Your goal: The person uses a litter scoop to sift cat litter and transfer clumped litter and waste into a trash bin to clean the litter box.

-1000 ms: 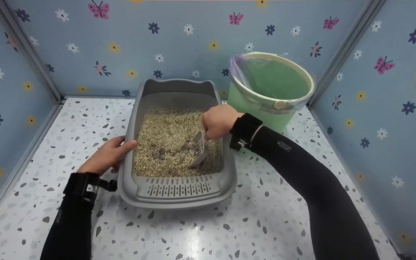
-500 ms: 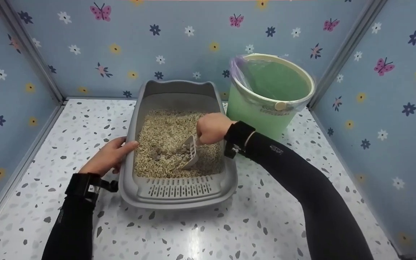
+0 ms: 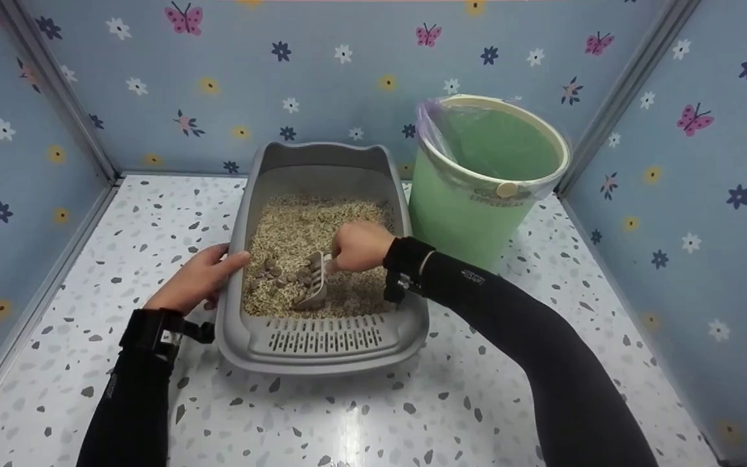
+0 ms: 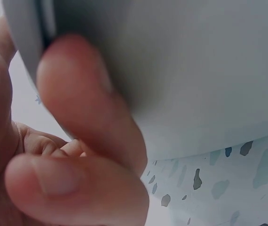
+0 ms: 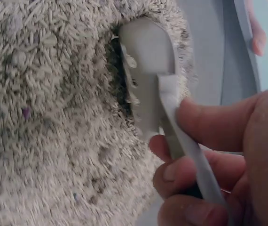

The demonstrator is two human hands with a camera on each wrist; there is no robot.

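Beyond the slotted near ledge, at six o'clock, of an oblong grey plastic litter tray (image 3: 321,364), a pale beige plastic scoop with a slotted blade (image 3: 317,290) has just slid towards nine o'clock through the tan, rod-shaped litter (image 3: 302,220); it now stands on edge against a cluster of grey-brown lumps (image 3: 271,271), which suggests they are being gathered, though how many lie in the blade cannot be told. The left hand (image 3: 195,279) stays clamped on the tray's rim at nine o'clock, thumb over the top, fingers curled outside below. The right hand (image 3: 364,246) is closed round the scoop's handle, the blade at its eight o'clock. Farther off, at two o'clock from the tray, stands a round pale-green bin with a cream rim and clear-lilac plastic liner (image 3: 464,214).
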